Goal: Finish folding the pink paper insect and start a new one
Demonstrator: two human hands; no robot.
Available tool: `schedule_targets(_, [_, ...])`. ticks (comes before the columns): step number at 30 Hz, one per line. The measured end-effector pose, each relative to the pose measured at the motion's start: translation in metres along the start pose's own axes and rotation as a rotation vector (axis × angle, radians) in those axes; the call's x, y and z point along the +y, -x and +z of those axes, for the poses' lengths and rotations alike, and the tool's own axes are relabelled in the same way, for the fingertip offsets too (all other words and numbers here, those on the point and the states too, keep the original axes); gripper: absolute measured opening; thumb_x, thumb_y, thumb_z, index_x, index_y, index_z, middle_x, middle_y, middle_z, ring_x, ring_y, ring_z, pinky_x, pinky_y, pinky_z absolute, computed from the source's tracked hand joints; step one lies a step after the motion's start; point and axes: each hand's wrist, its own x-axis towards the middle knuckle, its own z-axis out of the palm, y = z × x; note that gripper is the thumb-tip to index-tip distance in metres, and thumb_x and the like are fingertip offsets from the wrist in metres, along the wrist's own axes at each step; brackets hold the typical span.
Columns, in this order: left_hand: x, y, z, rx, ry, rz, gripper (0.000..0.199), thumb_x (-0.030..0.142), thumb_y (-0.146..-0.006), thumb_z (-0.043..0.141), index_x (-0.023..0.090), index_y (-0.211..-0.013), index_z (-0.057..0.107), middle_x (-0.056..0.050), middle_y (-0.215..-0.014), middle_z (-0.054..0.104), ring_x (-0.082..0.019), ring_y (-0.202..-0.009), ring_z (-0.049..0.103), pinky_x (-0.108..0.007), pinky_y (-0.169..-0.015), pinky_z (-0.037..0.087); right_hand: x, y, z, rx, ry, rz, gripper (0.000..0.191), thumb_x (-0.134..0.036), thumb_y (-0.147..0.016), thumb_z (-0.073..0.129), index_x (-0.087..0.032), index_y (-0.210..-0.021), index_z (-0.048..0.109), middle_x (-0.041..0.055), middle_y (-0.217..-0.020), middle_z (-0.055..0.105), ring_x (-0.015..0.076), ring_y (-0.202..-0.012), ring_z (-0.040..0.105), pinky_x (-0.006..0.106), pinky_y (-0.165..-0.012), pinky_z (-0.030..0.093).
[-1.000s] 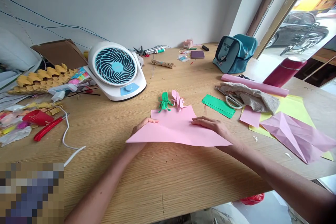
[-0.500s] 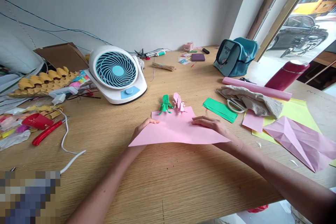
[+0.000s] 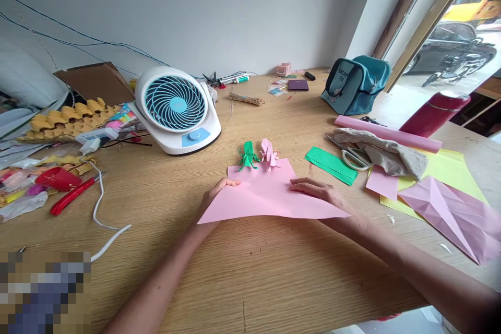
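A pink sheet of paper (image 3: 270, 201) is held between my two hands, its near edge raised and bowed above my wrists. My left hand (image 3: 219, 189) grips the left side, with fingertips lying over the top and the rest partly behind the paper. On the right side, my right hand (image 3: 316, 189) holds it with fingers over the surface; its thumb is hidden. Just past the sheet's far part stand two folded paper insects, a green one (image 3: 248, 155) and a pink one (image 3: 268, 154).
A white fan (image 3: 178, 109) stands at the back left. To the right lie a green paper strip (image 3: 331, 165), scissors (image 3: 356, 158), a grey cloth (image 3: 385, 151), creased pink paper (image 3: 450, 214) and a dark red bottle (image 3: 434, 115). A red-handled tool (image 3: 72, 196) and white cord (image 3: 100, 193) lie left.
The view has shifted slightly, so everything sits a little further right. The near left corner of the pink sheet dips slightly lower. Both hands keep their hold.
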Motion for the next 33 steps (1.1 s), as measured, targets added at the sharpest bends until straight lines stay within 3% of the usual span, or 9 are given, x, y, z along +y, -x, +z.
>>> schedule_targets(7, [0.000,0.003,0.005,-0.004,0.065,-0.058,0.019,0.035,-0.080,0.054,0.025,-0.093,0.065,0.003,-0.121,0.072,-0.017,-0.091,0.068,-0.024,-0.072,0.047,-0.002,0.008,-0.007,-0.051,-0.016,-0.032,0.057,-0.044,-0.084,0.064,-0.019,-0.135,0.058,0.0176,-0.139,0.056,0.0325,-0.127,0.056,0.042,-0.103,0.049])
schedule_targets(16, [0.005,-0.004,0.010,0.027,0.047,0.005,0.022,0.035,-0.081,0.053,0.024,-0.094,0.066,0.001,-0.119,0.073,-0.020,-0.099,0.068,-0.027,-0.076,0.050,0.003,0.005,-0.001,0.005,0.055,0.010,0.036,-0.025,-0.091,0.053,-0.020,-0.125,0.064,0.0145,-0.131,0.063,0.0274,-0.123,0.060,0.039,-0.101,0.051])
schedule_targets(21, [0.001,-0.006,0.013,-0.016,0.048,-0.009,0.025,0.035,-0.080,0.055,0.025,-0.099,0.067,0.001,-0.118,0.073,-0.018,-0.089,0.068,-0.026,-0.070,0.048,0.003,0.011,-0.003,-0.028,0.028,0.052,0.044,-0.038,-0.090,0.058,-0.020,-0.129,0.061,0.0154,-0.136,0.059,0.0282,-0.122,0.061,0.039,-0.102,0.050])
schedule_targets(25, [-0.002,-0.008,0.013,-0.037,0.036,0.058,0.023,0.035,-0.079,0.056,0.024,-0.097,0.066,0.000,-0.122,0.072,-0.018,-0.089,0.068,-0.026,-0.071,0.048,0.007,0.016,-0.003,-0.032,0.009,0.074,0.049,-0.047,-0.088,0.061,-0.022,-0.130,0.061,0.0148,-0.137,0.058,0.0299,-0.124,0.059,0.040,-0.103,0.049])
schedule_targets(33, [0.008,0.000,0.008,-0.066,-0.058,0.119,0.021,0.032,-0.078,0.056,0.023,-0.097,0.063,-0.003,-0.129,0.068,-0.019,-0.098,0.068,-0.027,-0.080,0.049,0.020,0.019,0.004,-0.075,-0.039,0.104,0.045,-0.041,-0.087,0.063,-0.025,-0.129,0.064,0.0133,-0.137,0.060,0.0316,-0.125,0.059,0.041,-0.102,0.050])
